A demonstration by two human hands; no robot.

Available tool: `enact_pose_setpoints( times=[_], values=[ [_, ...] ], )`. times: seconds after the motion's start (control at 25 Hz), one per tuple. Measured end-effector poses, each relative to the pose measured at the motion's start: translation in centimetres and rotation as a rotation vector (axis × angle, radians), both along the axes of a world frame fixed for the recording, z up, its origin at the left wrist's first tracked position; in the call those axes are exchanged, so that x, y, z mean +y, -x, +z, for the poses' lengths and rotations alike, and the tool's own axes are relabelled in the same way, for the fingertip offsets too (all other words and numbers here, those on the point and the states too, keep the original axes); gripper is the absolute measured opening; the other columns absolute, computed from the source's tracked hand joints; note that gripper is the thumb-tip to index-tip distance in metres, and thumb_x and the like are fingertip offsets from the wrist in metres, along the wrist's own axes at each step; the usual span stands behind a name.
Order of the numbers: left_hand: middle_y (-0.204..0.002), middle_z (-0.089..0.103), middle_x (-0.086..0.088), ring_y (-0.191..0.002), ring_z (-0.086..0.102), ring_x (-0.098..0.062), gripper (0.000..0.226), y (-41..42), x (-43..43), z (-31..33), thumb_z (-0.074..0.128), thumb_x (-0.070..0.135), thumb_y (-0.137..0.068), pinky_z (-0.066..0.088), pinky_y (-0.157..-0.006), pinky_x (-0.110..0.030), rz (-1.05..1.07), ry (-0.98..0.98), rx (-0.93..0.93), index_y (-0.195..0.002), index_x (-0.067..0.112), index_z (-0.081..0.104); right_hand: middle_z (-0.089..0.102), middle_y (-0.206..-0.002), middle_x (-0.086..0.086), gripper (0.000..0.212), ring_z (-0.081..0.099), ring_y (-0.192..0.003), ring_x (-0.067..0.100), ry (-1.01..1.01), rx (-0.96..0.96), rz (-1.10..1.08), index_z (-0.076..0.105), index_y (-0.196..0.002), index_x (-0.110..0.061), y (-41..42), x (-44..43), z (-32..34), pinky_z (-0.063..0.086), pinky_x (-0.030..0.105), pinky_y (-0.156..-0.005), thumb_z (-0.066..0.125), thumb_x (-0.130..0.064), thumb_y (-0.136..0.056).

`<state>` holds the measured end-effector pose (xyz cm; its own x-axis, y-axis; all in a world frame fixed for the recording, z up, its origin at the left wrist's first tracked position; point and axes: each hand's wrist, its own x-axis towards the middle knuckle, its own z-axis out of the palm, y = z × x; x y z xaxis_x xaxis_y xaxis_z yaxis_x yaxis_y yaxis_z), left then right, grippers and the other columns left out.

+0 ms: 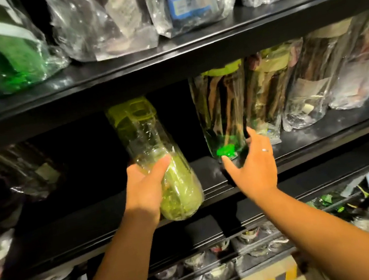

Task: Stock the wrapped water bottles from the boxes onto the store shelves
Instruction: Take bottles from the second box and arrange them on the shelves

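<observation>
Lime-lidded wrapped bottle [152,145]: left hand [144,189] grips its lower half, tilting it lid-first into the middle shelf [312,132] gap; right hand [254,167] spread, empty, likely steadying the green-based wrapped bottle [220,113] to its right.

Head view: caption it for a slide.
Left hand holds a wrapped green bottle tilted at the middle shelf; open right hand beside shelved bottles.

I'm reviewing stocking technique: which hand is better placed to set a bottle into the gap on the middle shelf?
Left. The left hand grips the wrapped lime-green bottle, its lid pointing at the bare middle shelf. The right hand is open, holding nothing, near the standing green-bottomed bottle.
</observation>
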<state>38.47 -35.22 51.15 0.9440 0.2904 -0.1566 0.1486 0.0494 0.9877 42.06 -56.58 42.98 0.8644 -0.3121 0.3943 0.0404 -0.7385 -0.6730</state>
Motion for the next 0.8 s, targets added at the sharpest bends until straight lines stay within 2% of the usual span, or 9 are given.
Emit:
enact_pose_setpoints(
  times=[0.08, 0.16, 0.24, 0.32, 0.4, 0.48, 0.52, 0.68, 0.8],
  values=[
    [-0.087, 0.077, -0.008, -0.082, 0.075, -0.024, 0.025, -1.3, 0.1, -0.1, 0.079, 0.032, -0.082, 0.06, -0.082, -0.046, -0.003, -0.048, -0.013, -0.089, 0.009, 0.073, 0.051, -0.117, 0.012, 0.067, 0.051, -0.112, 0.033, -0.022, -0.042, 0.01, 0.047, -0.129, -0.006, 0.0, -0.1, -0.3, 0.05, 0.049, -0.086, 0.078, -0.035, -0.078],
    [-0.073, 0.069, -0.008, -0.069, 0.069, -0.022, 0.041, -2.2, -0.2, -0.2, 0.081, 0.04, -0.076, 0.058, -0.069, -0.044, 0.028, -0.12, -0.018, -0.075, 0.0, 0.07, 0.052, -0.109, 0.012, 0.053, 0.053, -0.104, 0.035, 0.018, -0.04, 0.008, 0.051, -0.116, -0.005, -0.1, -0.2, -0.5, 0.049, 0.045, -0.078, 0.078, -0.031, -0.079],
    [-0.068, 0.061, -0.011, -0.063, 0.062, -0.021, 0.054, -2.9, -0.7, -0.6, 0.081, 0.04, -0.074, 0.054, -0.062, -0.046, 0.078, -0.157, -0.052, -0.076, -0.012, 0.065, 0.052, -0.105, 0.011, 0.046, 0.053, -0.099, 0.034, 0.042, -0.034, 0.01, 0.052, -0.109, -0.006, -0.2, -0.1, -0.6, 0.047, 0.042, -0.073, 0.076, -0.031, -0.08],
    [-0.068, 0.062, -0.009, -0.063, 0.062, -0.021, 0.05, -3.3, -1.5, -1.4, 0.081, 0.039, -0.077, 0.053, -0.062, -0.044, 0.111, -0.226, -0.119, -0.071, -0.008, 0.063, 0.053, -0.103, 0.01, 0.043, 0.054, -0.098, 0.033, 0.044, -0.03, 0.013, 0.052, -0.106, -0.007, -0.3, 0.0, -0.7, 0.048, 0.043, -0.071, 0.075, -0.031, -0.08],
    [-0.09, 0.066, -0.005, -0.081, 0.065, -0.017, 0.054, -2.9, -2.1, -2.0, 0.081, 0.051, -0.07, 0.056, -0.076, -0.037, 0.132, -0.346, -0.178, -0.09, 0.005, 0.061, 0.053, -0.101, 0.008, 0.041, 0.054, -0.096, 0.032, 0.042, -0.028, 0.01, 0.052, -0.104, -0.008, -0.4, -0.1, -0.9, 0.048, 0.043, -0.071, 0.075, -0.031, -0.08],
    [-0.119, 0.058, -0.003, -0.11, 0.059, -0.016, 0.076, -2.8, -2.4, -3.1, 0.084, 0.049, -0.069, 0.05, -0.097, -0.033, 0.103, -0.406, -0.201, -0.124, 0.011, 0.047, 0.054, -0.099, 0.008, 0.039, 0.054, -0.094, 0.032, 0.049, -0.027, 0.004, 0.052, -0.103, -0.007, -0.4, -0.1, -0.9, 0.046, 0.041, -0.07, 0.075, -0.03, -0.08],
    [-0.124, 0.055, -0.002, -0.116, 0.057, -0.017, 0.08, -2.8, -2.5, -3.4, 0.085, 0.045, -0.071, 0.048, -0.101, -0.034, 0.074, -0.412, -0.187, -0.129, 0.012, 0.042, 0.054, -0.098, 0.008, 0.039, 0.054, -0.093, 0.032, 0.051, -0.028, 0.001, 0.052, -0.102, -0.007, -0.4, -0.1, -0.9, 0.045, 0.04, -0.07, 0.075, -0.03, -0.08],
    [-0.128, 0.05, -0.001, -0.12, 0.052, -0.021, 0.082, -2.6, -1.9, -4.8, 0.081, 0.058, -0.066, 0.046, -0.104, -0.042, -0.002, -0.443, -0.077, -0.124, 0.022, 0.037, 0.054, -0.096, 0.007, 0.036, 0.054, -0.09, 0.033, 0.045, -0.026, 0.0, 0.052, -0.098, -0.008, -0.4, -0.1, -0.8, 0.046, 0.042, -0.07, 0.075, -0.03, -0.08],
    [-0.129, 0.039, -0.005, -0.122, 0.041, -0.026, 0.085, -1.1, -1.3, -6.3, 0.084, 0.049, -0.071, 0.042, -0.104, -0.044, 0.038, -0.752, -0.027, -0.132, 0.015, 0.035, 0.049, -0.09, 0.0, 0.033, 0.054, -0.087, 0.032, 0.041, -0.038, 0.007, 0.053, -0.094, -0.009, -0.2, 0.1, -0.7, 0.047, 0.043, -0.071, 0.075, -0.029, -0.079]
  ],
)
